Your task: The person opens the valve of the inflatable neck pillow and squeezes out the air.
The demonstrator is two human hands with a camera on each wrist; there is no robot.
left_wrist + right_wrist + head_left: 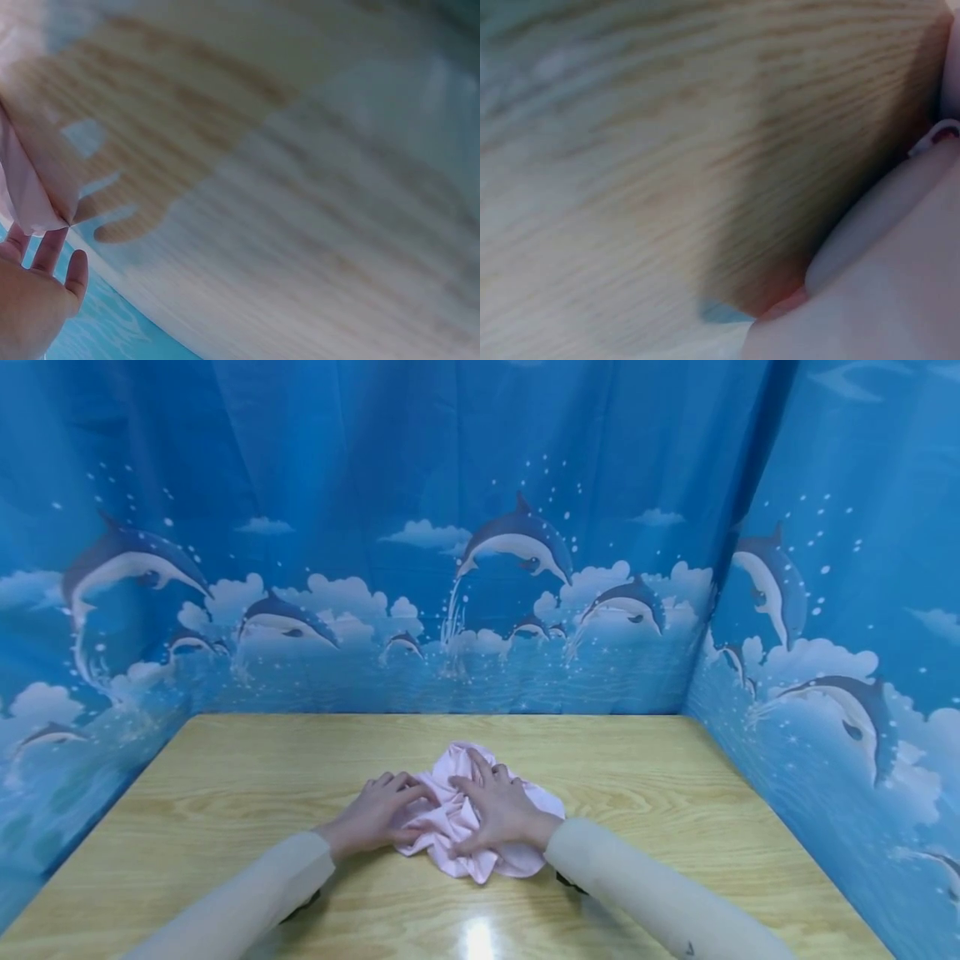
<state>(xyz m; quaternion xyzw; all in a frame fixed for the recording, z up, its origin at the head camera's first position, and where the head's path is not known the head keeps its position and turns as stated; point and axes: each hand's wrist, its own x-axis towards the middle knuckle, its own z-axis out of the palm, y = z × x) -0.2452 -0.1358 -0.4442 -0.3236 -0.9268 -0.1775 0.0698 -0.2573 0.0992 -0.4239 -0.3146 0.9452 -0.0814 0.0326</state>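
Note:
A crumpled light pink cloth (pixel 455 814) lies bunched into folds on the wooden table. Whether it is a garment I cannot tell. My left hand (pixel 380 814) rests against its left side, fingers loosely bent over the edge. In the left wrist view, the left hand's fingers (pixel 49 247) touch the hanging edge of the cloth (pixel 26 184). On the cloth's right part lies my right hand (pixel 501 806), its fingers spread over the folds. The right wrist view shows pale pink fabric (pixel 877 277) close up, with a small white loop (pixel 935 136) beside it; the right hand's fingers are hidden there.
The light wood-grain table (pixel 262 760) spreads around the cloth and shows a bright light reflection near its front. Blue curtains (pixel 375 460) printed with dolphins and clouds hang behind it and along both sides.

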